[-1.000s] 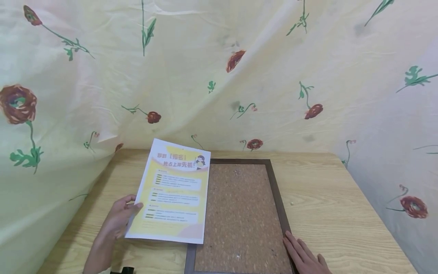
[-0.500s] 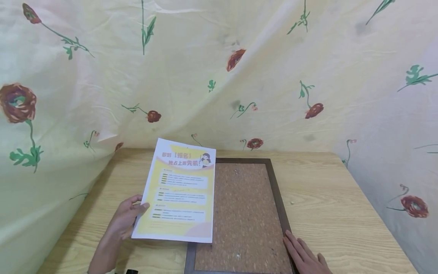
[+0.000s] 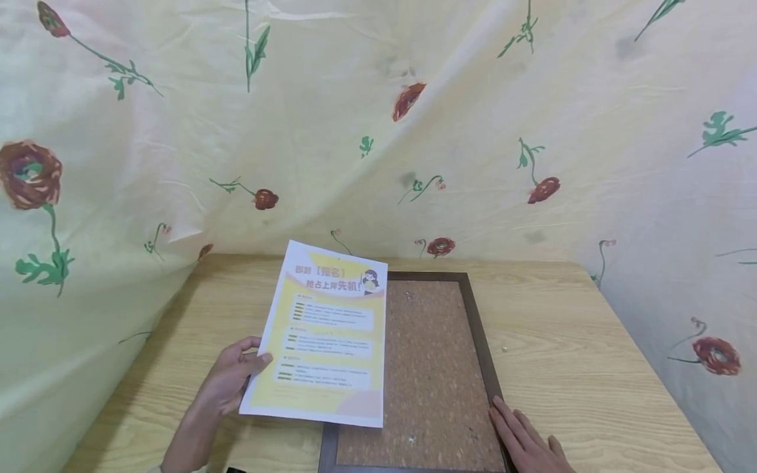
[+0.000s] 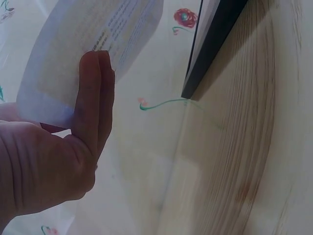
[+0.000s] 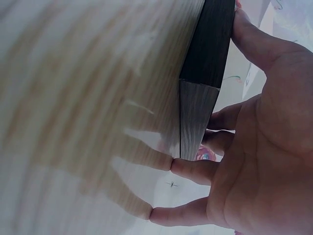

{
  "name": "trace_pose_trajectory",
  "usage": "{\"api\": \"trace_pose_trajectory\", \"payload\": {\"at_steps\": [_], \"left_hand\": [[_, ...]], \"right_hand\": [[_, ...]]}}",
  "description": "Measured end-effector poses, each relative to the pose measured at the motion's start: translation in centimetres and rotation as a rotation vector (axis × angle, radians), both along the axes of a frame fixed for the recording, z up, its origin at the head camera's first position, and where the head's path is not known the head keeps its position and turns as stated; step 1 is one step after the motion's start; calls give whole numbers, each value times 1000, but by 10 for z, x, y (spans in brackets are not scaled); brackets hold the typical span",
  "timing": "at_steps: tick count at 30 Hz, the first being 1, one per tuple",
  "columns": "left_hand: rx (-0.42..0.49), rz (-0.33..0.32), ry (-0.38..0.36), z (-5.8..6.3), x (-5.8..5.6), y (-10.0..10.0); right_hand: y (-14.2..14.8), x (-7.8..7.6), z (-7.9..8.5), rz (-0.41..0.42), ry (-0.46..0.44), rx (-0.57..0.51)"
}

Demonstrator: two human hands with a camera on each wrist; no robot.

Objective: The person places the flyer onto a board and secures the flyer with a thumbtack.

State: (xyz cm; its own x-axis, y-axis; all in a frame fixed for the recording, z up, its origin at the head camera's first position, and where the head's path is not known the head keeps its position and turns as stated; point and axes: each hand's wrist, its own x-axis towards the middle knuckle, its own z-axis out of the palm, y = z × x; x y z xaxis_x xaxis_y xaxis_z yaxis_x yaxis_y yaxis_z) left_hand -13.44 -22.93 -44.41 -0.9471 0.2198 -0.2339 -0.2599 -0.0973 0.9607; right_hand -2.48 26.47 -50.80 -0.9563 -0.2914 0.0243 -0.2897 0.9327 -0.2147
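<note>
My left hand (image 3: 233, 378) pinches the left edge of a yellow and white printed sheet (image 3: 328, 348), thumb on the printed face. The sheet is raised and tilted, covering the left part of a cork board (image 3: 428, 368) with a dark brown frame (image 3: 479, 328). In the left wrist view, extended fingers (image 4: 89, 93) lie behind the sheet (image 4: 54, 68). My right hand (image 3: 523, 437) rests along the frame's right side near the front. The right wrist view has the fingertips (image 5: 161, 215) touching the table and the thumb up by the frame (image 5: 208, 44).
The board lies on a light wood-grain table (image 3: 568, 341). A tiny pale object (image 3: 504, 349) sits right of the frame. Floral cloth (image 3: 331, 131) hangs behind and at both sides. A small black item (image 3: 235, 470) shows at the bottom edge near the left wrist.
My left hand has carried the sheet to the right, so it covers more of the cork board. The right hand stays in place on the frame.
</note>
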Motion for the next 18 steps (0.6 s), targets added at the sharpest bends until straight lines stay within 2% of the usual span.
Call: {"api": "trace_pose_trajectory", "payload": {"at_steps": [10,18], "left_hand": [[45,-16,-16,5,3,8],[96,-88,21,5,5,13]], "right_hand": [[-1,1,1,-14,-5,7],[-1,2,1,-14,-10,4]]}}
